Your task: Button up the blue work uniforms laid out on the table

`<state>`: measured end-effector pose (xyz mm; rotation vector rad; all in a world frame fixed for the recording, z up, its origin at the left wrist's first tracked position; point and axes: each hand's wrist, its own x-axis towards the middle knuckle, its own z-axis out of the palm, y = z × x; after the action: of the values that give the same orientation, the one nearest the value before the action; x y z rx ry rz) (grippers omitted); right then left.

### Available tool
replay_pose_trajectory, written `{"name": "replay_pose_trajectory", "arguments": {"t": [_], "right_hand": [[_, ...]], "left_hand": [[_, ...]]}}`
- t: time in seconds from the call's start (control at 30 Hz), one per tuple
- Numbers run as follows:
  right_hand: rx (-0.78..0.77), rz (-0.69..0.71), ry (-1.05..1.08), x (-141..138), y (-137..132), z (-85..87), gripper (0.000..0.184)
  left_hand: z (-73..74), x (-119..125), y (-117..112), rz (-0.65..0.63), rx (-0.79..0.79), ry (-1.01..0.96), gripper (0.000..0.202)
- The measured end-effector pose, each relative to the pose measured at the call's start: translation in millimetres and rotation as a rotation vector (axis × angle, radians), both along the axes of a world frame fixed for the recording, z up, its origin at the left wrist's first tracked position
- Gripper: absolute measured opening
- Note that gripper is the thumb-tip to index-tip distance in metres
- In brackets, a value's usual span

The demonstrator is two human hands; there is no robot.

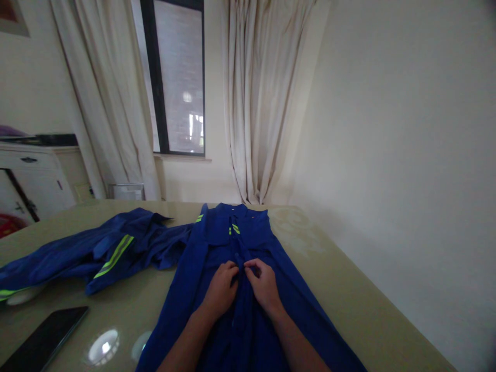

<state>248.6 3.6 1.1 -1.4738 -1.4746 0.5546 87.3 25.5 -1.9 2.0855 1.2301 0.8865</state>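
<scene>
A blue work jacket [217, 243] with yellow-green reflective stripes lies spread on the table, its collar at the far end and its front strip running toward me. My left hand [222, 287] is closed on the left side of that front strip, fingers curled into the cloth. Opposite it, my right hand [263, 281] pinches the strip's right edge between thumb and forefinger. Both hands are close together near the middle of the jacket. The exact bit of cloth or fastener under the fingertips is too small to make out.
To the left lies a second crumpled blue garment [127, 237] with reflective stripes. A dark phone or tablet [46, 336] rests on the glossy table [325, 274] at the near left. A wall [406, 155] borders the table's right side; curtains [256, 103] hang behind.
</scene>
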Motion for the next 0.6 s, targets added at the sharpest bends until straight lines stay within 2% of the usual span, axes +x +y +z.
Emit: {"name": "replay_pose_trajectory", "arguments": {"t": [0.1,0.17,0.27,0.33,0.4,0.47,0.53,0.6], "right_hand": [[-0.007,-0.017,0.014,6,0,1.5,0.024],[-0.039,0.019,-0.032,6,-2,3.1,0.027],[-0.108,0.048,-0.171,1,-5,10.0,0.029],[-0.161,0.001,-0.308,-5,-4,17.4,0.024],[-0.189,-0.037,-0.456,-12,2,24.2,0.018],[-0.192,-0.023,-0.566,-18,9,27.5,0.020],[-0.188,0.024,-0.611,-22,15,26.1,0.020],[-0.176,0.046,-0.609,-24,16,21.2,0.015]], "left_hand": [[5.8,4,-14,-0.029,0.102,0.249,0.031],[5.9,4,-21,-0.037,0.113,0.318,0.036],[-1.4,1,-33,-0.105,0.143,0.406,0.050],[-8.1,-2,-41,-0.171,0.162,0.460,0.060],[-12.8,-6,-50,-0.202,0.168,0.472,0.066],[-14.4,-9,-59,-0.206,0.167,0.432,0.065],[-13.6,-11,-65,-0.208,0.165,0.352,0.060],[-12.0,-11,-65,-0.149,0.129,0.263,0.054]]}}
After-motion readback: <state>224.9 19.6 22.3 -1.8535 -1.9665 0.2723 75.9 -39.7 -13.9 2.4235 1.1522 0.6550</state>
